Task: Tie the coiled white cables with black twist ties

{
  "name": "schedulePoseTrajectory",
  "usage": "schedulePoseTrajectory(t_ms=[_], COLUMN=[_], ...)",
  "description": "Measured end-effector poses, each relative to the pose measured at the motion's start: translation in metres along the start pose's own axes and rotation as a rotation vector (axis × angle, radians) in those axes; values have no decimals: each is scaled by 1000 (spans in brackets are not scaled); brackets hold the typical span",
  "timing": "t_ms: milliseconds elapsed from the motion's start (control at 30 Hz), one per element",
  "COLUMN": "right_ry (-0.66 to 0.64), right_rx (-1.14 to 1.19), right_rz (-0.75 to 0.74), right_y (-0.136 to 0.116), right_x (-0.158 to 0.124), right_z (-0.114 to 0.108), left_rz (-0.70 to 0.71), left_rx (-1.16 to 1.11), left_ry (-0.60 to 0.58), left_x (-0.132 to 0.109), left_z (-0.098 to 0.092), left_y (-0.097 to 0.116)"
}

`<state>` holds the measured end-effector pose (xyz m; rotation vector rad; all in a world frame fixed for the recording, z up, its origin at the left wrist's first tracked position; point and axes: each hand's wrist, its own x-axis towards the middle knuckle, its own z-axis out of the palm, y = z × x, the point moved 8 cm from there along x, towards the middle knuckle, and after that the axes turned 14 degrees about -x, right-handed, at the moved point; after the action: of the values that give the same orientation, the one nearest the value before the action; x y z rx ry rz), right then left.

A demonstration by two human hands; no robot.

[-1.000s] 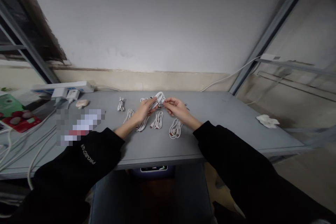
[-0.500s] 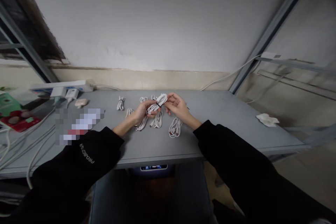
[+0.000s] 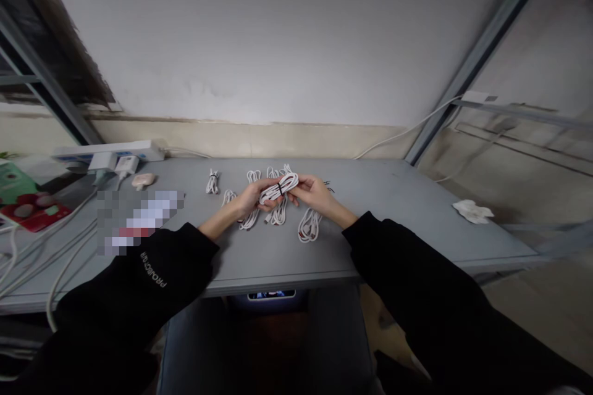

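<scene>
A coiled white cable (image 3: 279, 187) with a dark tie round its middle is held level above the grey table (image 3: 398, 222). My left hand (image 3: 252, 195) grips its left end and my right hand (image 3: 315, 191) grips its right end, fingers closed on it. Under and around my hands several more coiled white cables lie on the table: one (image 3: 310, 226) nearest me on the right, one (image 3: 212, 182) apart at the left, others (image 3: 253, 176) further back.
A white power strip (image 3: 109, 153) with plugged chargers sits at the back left, white cords (image 3: 55, 247) trailing toward me. A small pink object (image 3: 144, 181) lies near it. A crumpled white cloth (image 3: 472, 212) rests at the right. Red and green packaging (image 3: 23, 200) sits far left.
The bundled cable has turned from tilted to level between my hands and dropped slightly. My right hand moved from its upper end to grip the right end.
</scene>
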<state>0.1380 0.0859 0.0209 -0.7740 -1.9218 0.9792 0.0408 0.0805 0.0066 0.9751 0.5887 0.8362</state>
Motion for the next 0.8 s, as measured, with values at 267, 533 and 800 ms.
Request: schedulePoseTrajectory(t_ms=[267,533,800], right_ry=[26,77,64], right_rx=[-81,-122,-124], right_rz=[23,-54,-37], right_y=[-2,-5,-4], right_x=[-3,0,-3], right_z=[2,0,2], left_rz=[-39,-30,27], left_rx=[-33,16,79], left_ry=[41,-12,3], left_x=[0,0,-1], left_z=[-2,1,2], left_y=[-3,-3,0])
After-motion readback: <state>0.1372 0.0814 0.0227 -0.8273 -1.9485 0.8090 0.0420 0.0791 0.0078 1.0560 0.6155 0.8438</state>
